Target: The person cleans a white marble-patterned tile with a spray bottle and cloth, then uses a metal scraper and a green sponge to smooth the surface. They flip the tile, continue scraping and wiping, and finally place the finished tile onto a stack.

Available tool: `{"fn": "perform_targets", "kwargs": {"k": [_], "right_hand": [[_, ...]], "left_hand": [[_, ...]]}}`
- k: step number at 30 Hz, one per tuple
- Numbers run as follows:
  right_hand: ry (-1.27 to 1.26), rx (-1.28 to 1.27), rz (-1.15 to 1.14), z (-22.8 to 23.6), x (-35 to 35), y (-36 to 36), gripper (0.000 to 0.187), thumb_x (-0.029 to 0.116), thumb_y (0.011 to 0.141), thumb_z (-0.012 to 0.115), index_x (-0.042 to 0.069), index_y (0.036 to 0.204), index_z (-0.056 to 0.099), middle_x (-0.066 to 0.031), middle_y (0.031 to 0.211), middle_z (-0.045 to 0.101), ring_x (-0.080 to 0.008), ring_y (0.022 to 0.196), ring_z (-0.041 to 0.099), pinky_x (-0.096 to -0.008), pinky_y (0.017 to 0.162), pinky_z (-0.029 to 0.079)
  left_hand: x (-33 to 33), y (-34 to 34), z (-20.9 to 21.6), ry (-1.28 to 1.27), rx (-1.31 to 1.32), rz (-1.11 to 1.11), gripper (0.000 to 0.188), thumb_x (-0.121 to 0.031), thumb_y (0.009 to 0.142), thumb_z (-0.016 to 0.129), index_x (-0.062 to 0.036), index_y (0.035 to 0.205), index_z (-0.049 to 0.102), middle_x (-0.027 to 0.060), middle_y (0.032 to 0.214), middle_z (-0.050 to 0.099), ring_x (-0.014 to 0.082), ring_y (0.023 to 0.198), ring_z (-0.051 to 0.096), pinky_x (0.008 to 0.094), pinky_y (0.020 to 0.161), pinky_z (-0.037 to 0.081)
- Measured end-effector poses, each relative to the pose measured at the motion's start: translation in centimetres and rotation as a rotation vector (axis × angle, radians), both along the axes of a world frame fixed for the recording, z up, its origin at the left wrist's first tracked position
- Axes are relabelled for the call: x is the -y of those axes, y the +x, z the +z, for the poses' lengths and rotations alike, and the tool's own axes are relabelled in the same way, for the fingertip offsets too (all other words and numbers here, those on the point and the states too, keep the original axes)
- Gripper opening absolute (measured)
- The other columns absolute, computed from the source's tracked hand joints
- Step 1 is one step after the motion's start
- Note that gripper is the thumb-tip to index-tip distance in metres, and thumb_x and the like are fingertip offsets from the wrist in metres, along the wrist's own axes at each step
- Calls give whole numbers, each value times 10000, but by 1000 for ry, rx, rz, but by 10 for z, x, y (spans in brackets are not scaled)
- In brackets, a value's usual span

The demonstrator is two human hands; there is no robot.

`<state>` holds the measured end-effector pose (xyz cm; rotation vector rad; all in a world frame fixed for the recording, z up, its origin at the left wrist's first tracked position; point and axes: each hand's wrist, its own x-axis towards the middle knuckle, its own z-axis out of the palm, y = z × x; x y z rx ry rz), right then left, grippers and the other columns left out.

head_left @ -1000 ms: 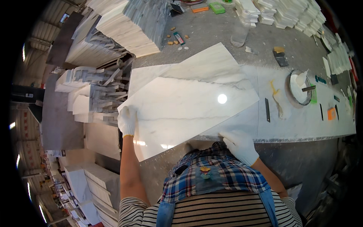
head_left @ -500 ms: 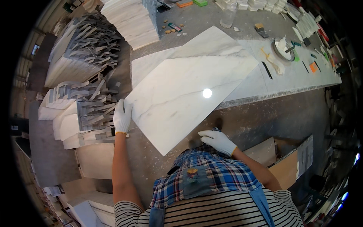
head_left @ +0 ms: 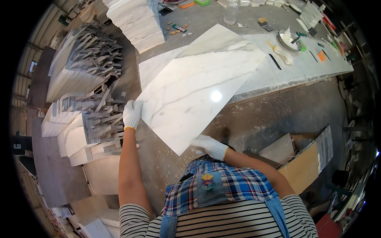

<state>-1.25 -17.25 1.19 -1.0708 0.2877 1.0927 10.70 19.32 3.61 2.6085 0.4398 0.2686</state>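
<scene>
Head cam: the veined white marble slab (head_left: 200, 81) lay approx. mid-view, slanted across the white stone-topped worktop (head_left: 258, 82), its 6 o'clock corner jutting past the edge; round glare spot on its face. L hand (head_left: 132, 115), in a white knit glove, was clamped on the slab's edge at 8 o'clock. R hand (head_left: 210, 147), same glove, sat at the 6 o'clock corner, fingers blurred; couldn't tell if touching or gripping.

Dirs. from slab: tall marble stack (head_left: 135, 25) btwn 10 & 11 o'clock; stone offcut strips (head_left: 99, 49) at 10, more at 8; clear plastic bottle (head_left: 230, 16) at 1; metal bowl (head_left: 289, 46) w/ white paste at 2, stained cloth (head_left: 285, 56) just beside it; thin black strip (head_left: 275, 62) & orange block (head_left: 321, 56) btwn 2 & 3; open cardboard box (head_left: 299, 174) at 4, well apart, below worktop level.
</scene>
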Motion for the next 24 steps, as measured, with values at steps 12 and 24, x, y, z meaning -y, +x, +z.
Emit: {"fn": "perform_targets", "kwargs": {"k": [12,24], "right_hand": [[37,-59,-237,-25,42,-26,396,325,1011,729,39,1275,657,-46,1142,669,-150,982,647,-291,825,565],[-90,5,-268,21,145,-44,552,288,1030,697,-1,1482,568,-77,1379,648,-193,1213,611,-374,1070,484]], "left_hand": [[14,-30,10,-86,-252,33,602,-568,940,667,28,881,724,262,832,715,402,828,718,468,783,532],[104,-124,31,-151,-333,52,576,-559,912,702,-9,1077,742,258,982,769,424,953,747,476,869,567]]}}
